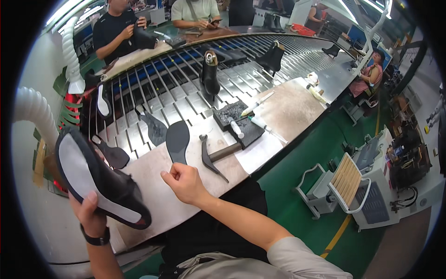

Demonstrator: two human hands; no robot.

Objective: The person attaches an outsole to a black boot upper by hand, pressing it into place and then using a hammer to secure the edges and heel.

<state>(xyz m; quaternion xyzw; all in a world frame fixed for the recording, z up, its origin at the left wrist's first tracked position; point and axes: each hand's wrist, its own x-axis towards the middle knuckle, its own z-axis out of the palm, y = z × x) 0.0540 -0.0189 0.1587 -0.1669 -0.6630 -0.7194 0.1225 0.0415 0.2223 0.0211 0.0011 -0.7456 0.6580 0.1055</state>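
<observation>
My left hand [88,211] grips a black boot [121,186] at the left, its underside turned toward me. A pale, sole-shaped area [88,174] covers the middle of that underside, and my thumb presses on it. My right hand [183,182] is closed in a fist above the work board. Right behind its knuckles is a flat black shoe sole [178,138], whose lower end the hand hides. Whether the fingers hold that sole or something small, I cannot tell. Just right of the fist lies a hammer [223,154] with a curved metal head.
A dark block [241,125] carries a brush [258,104] and a white tube [237,129]. Beyond the work board [297,100] runs a slatted metal conveyor [186,100] with a standing black boot [210,76] and another boot [271,58]. White hoses [35,109] hang at the left. Several people work farther off.
</observation>
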